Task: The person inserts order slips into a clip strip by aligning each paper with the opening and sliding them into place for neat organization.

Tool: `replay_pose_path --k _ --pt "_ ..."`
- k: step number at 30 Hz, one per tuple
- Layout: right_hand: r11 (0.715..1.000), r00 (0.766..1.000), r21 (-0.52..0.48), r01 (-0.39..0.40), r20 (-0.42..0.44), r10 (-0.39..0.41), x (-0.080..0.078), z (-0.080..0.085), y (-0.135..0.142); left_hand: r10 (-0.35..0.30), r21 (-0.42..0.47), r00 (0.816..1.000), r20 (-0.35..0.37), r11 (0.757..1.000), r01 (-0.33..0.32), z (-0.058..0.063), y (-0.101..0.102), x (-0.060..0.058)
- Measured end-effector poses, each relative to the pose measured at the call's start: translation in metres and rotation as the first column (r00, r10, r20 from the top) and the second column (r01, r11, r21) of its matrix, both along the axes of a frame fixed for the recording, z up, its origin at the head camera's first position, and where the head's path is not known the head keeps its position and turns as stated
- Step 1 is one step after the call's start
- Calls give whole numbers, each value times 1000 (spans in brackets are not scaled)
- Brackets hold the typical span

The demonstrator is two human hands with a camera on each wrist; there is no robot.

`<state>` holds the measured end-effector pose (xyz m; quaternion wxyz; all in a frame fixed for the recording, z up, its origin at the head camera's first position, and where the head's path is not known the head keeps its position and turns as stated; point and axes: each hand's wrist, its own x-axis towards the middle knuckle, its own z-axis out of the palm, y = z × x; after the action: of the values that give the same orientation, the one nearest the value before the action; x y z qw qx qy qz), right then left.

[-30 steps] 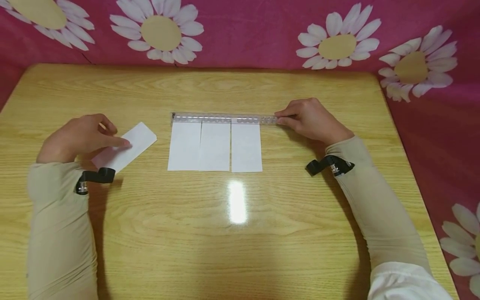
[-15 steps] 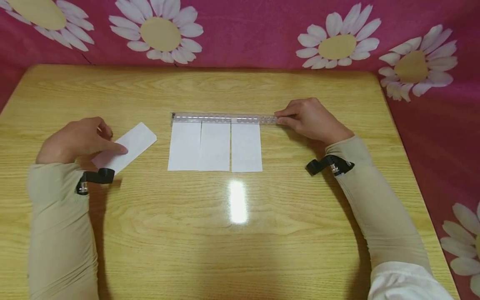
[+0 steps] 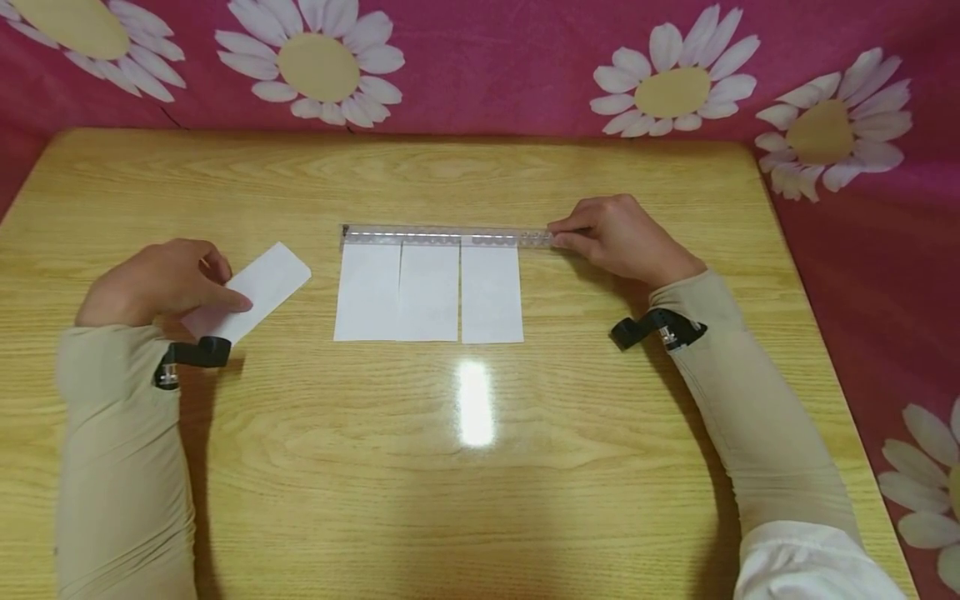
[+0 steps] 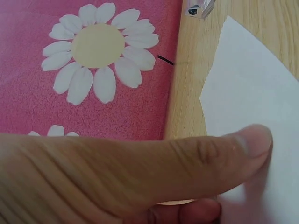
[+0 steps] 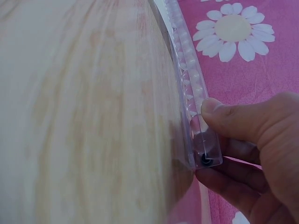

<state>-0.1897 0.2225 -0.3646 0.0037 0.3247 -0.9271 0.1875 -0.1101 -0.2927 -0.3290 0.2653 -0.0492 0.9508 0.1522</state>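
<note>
White paper pieces lie in a row of three (image 3: pixel 431 292) mid-table. Across their upper edges runs a long clear plastic strip (image 3: pixel 420 237), thick-sided and with rounded shapes along it. My right hand (image 3: pixel 626 242) pinches its right end between thumb and fingers; in the right wrist view a black dot (image 5: pixel 206 159) shows near that end. To the left, another white paper piece (image 3: pixel 277 275) lies slanted. My left hand (image 3: pixel 161 279) is over its lower end, thumb (image 4: pixel 243 144) laid across the paper, other fingers loosely bent at its edge. The hand hides part of this piece.
The wooden table (image 3: pixel 480 517) reaches back to a pink cloth (image 3: pixel 495 67) printed with white daisies. A black camera mount sits on each wrist, the left one (image 3: pixel 202 350) near the slanted paper. Light glares (image 3: pixel 476 404) off the tabletop below the row.
My left thumb has shifted slightly down and left over the slanted paper, which stays in place. The right hand and the clear strip have not moved.
</note>
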Motion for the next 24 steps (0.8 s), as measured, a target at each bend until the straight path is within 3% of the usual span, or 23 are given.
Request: replay_pose_path --k 4,10,19,24 --pt "1000 1000 5 3 2 -3 0 0 0 19 17 1000 11 1000 -19 -1 0 0" --pt "1000 1000 11 7 8 -7 2 1 0 -11 15 1000 -1 1000 11 -1 0 -1" --pt "1000 1000 -5 -5 -1 5 0 0 -1 24 59 1000 11 998 -24 -3 1 0" --pt "1000 1000 -7 -13 -9 13 -1 0 0 -23 43 1000 7 999 22 -5 2 -1"
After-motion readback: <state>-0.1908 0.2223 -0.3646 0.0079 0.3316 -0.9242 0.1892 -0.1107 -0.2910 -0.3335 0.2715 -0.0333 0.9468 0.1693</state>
